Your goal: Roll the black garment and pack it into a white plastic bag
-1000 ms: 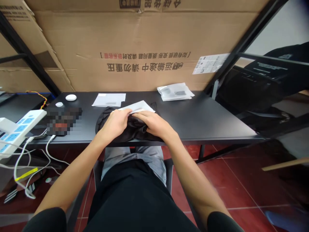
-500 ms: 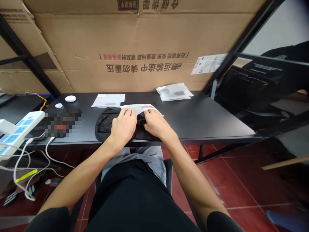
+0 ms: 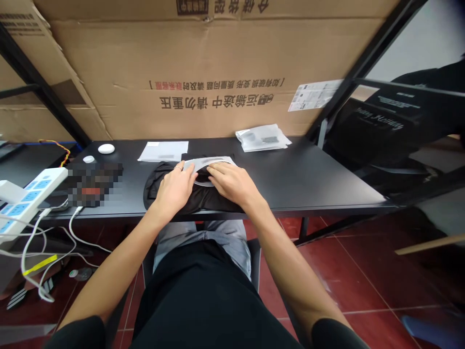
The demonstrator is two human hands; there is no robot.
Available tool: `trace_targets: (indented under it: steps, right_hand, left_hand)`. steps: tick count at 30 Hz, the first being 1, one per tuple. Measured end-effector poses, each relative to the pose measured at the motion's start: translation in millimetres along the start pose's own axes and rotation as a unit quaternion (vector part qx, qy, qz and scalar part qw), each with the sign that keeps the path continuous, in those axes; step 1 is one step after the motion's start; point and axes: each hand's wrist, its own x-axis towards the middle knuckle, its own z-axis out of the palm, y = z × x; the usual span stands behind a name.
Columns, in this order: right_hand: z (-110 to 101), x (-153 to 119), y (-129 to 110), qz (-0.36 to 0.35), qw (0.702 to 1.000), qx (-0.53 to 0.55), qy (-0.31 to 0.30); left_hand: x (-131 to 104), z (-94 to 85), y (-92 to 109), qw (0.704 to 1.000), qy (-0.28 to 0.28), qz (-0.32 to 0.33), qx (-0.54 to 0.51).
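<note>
Black fabric (image 3: 156, 186) lies bunched at the table's front edge. On top of it is a white translucent plastic bag (image 3: 210, 160), with something dark showing at its opening. My left hand (image 3: 177, 186) rests on the bag's left side, its fingers apart and nothing gripped in them. At the bag's right side, my right hand (image 3: 232, 182) has its fingers together on the plastic edge; the fingertips point left towards the dark opening. Both palms face down, a short gap between them.
Flat white packet (image 3: 163, 151) behind the fabric; another plastic packet (image 3: 263, 138) at the back right. White oval case (image 3: 106, 149), small white lid (image 3: 88, 159) and power strip (image 3: 32, 194) with cables at left. Cardboard (image 3: 218, 58) stands behind the black table (image 3: 319, 184).
My left hand has shifted slightly left and its fingers have spread. My right hand has flattened over the bag. The bag's lower edge now shows between the hands.
</note>
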Motion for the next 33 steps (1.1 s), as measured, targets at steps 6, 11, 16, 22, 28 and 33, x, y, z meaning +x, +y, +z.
trace_targets:
  steps: [6, 11, 16, 22, 28, 33]
  right_hand:
    - [-9, -6, 14, -0.065, 0.992, 0.031, 0.099]
    - [2, -1, 9, -0.103, 0.991, 0.085, 0.023]
    - [9, 1, 2, -0.113, 0.988, 0.103, 0.011]
    - [18, 4, -23, -0.099, 0.993, 0.061, 0.02]
    - [20, 6, -36, -0.083, 0.996, 0.007, 0.043]
    - [15, 8, -33, -0.097, 0.994, -0.014, 0.037]
  left_hand:
    - [3, -12.6, -37, 0.986, -0.009, -0.078, -0.144]
    - [5, -10.2, -50, 0.979, -0.107, -0.052, -0.167]
    - [7, -4.5, -51, 0.971, -0.103, -0.01, -0.214]
    - [5, -4.1, -40, 0.96, -0.097, 0.037, -0.262]
    - [3, -4.4, -35, 0.95, -0.099, 0.05, -0.292]
    - [4, -4.0, -38, 0.949, -0.089, 0.043, -0.299]
